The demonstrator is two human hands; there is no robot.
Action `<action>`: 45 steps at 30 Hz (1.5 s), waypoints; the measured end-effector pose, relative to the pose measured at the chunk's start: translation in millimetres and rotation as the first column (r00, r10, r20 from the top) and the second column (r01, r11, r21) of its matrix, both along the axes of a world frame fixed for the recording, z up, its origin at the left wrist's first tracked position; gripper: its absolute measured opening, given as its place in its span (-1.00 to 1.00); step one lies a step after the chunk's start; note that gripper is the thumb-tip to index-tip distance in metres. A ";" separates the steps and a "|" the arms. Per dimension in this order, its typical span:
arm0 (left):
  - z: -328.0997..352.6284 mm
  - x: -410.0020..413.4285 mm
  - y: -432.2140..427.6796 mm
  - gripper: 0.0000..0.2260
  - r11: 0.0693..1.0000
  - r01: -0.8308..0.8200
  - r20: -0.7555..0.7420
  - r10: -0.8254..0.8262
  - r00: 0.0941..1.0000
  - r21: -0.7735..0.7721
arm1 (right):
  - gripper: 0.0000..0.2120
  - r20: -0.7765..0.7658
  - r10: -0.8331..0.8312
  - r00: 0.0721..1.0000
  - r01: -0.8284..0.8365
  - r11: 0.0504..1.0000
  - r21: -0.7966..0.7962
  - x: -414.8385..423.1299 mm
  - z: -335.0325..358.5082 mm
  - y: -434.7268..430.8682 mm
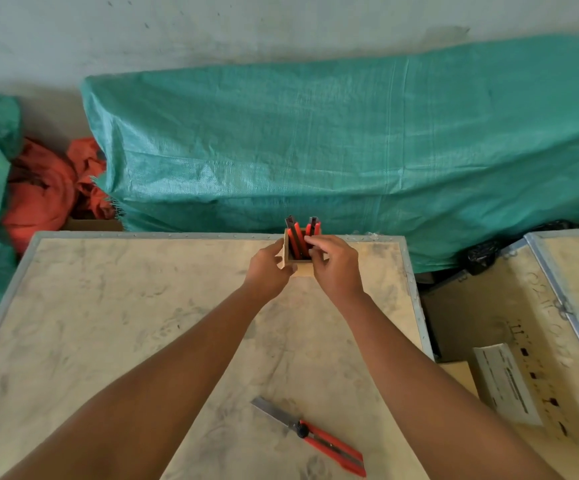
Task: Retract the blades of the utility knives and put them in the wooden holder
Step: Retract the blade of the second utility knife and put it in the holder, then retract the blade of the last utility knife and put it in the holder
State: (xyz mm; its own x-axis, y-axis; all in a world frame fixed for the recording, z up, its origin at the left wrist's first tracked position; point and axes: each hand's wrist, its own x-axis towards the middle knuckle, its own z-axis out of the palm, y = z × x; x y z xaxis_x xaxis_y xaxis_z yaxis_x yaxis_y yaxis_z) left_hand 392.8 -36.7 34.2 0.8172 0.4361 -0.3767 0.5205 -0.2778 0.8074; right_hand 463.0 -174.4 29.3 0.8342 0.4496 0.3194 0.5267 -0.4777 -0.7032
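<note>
A small wooden holder (287, 252) stands near the far edge of the plywood table (108, 306). Two red utility knives (295, 237) stand upright in it, their dark ends up. My left hand (269, 268) grips the holder's left side. My right hand (333, 268) is at the holder's right side, with its fingertips on the right-hand knife (313, 226) at the rim. A third red utility knife (329, 445) lies flat near the table's front edge, between my forearms, with its blade (272, 410) extended and pointing up-left.
A green tarp (350, 150) covers a long bulk behind the table. Orange cloth (46, 192) lies at the far left. A second metal-edged crate (523, 323) stands to the right with a white box (504, 386) on it.
</note>
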 end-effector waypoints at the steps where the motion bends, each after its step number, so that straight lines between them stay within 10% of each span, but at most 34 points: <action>1: 3.8 -4.1 -1.4 -0.39 1.000 -0.015 -0.006 0.015 1.000 0.003 | -0.67 -0.015 -0.006 1.000 0.006 1.000 0.000 -4.4 0.8 -4.7; 17: -0.6 -198.7 -104.8 -0.48 0.976 -0.198 -0.081 0.191 0.978 -0.090 | -0.72 -0.442 0.130 0.887 -0.231 0.956 -0.183 -144.0 -10.0 -117.8; 32: -79.4 -253.4 -235.2 -0.72 0.914 -0.391 -0.242 0.358 0.902 -0.107 | -0.56 -0.685 0.298 0.665 -0.686 0.606 -0.402 -188.9 -46.3 -124.8; 45: -66.2 -256.0 -233.8 -0.50 0.813 -0.513 -0.090 0.510 0.856 -0.274 | -0.72 -0.717 0.237 0.656 -0.566 0.783 -0.259 -175.0 -52.6 -139.4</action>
